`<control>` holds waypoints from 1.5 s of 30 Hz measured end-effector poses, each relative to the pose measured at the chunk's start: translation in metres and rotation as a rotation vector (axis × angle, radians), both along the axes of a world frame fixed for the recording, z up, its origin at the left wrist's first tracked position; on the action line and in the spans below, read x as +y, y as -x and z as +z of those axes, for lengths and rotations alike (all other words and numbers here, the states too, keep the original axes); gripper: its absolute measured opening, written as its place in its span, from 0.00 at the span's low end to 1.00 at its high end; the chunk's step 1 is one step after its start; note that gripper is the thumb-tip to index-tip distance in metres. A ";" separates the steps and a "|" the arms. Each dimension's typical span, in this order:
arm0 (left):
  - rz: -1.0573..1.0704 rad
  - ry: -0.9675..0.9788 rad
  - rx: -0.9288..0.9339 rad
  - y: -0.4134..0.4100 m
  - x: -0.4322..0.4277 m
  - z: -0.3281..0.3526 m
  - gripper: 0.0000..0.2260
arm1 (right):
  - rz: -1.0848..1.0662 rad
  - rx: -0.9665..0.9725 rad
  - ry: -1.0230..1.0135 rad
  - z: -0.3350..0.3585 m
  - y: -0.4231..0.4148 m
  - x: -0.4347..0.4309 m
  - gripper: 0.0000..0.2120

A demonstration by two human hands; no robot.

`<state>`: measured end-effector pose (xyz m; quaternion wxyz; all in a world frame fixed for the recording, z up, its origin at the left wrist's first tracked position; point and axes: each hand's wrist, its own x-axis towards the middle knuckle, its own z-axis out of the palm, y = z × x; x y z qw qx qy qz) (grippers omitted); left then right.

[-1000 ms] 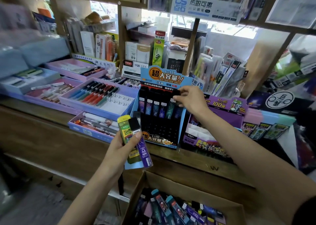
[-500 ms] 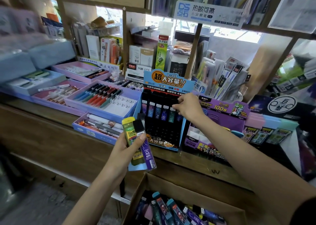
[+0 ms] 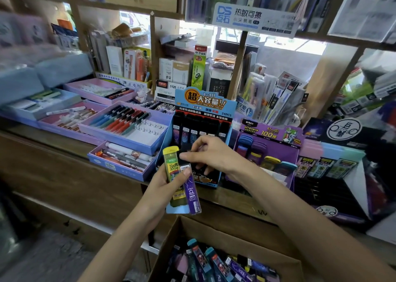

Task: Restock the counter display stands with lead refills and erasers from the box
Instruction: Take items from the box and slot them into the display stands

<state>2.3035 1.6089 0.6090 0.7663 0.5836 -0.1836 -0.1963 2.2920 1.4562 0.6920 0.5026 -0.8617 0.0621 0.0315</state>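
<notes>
Head view, centre frame: left hand (image 3: pixel 162 188) is gripping the refill cases (image 3: pixel 174 174); right hand (image 3: pixel 211 155) is pinching the purple case (image 3: pixel 192 193) by its cap. Recommend drawing it straight upward.

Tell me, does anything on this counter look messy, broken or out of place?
Nothing looks spilled or broken. The pen tray has its right-hand slots bare, and pens lie slanted in the small tray before it. The refill packs are simply held in the left hand, the right hand pinching one.
</notes>
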 end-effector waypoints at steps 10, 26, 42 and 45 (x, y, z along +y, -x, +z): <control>0.034 0.064 0.133 0.006 -0.009 0.002 0.16 | -0.073 0.023 -0.258 0.003 0.009 -0.025 0.03; 0.078 0.069 0.126 -0.011 0.001 0.000 0.14 | -0.287 -0.448 0.490 0.013 -0.028 -0.073 0.06; 0.075 0.037 0.101 -0.011 0.002 0.000 0.17 | -0.268 -0.344 0.421 0.009 -0.040 -0.084 0.07; 0.072 0.029 0.095 -0.010 0.002 0.001 0.17 | -0.253 -0.388 0.501 0.004 -0.041 -0.081 0.08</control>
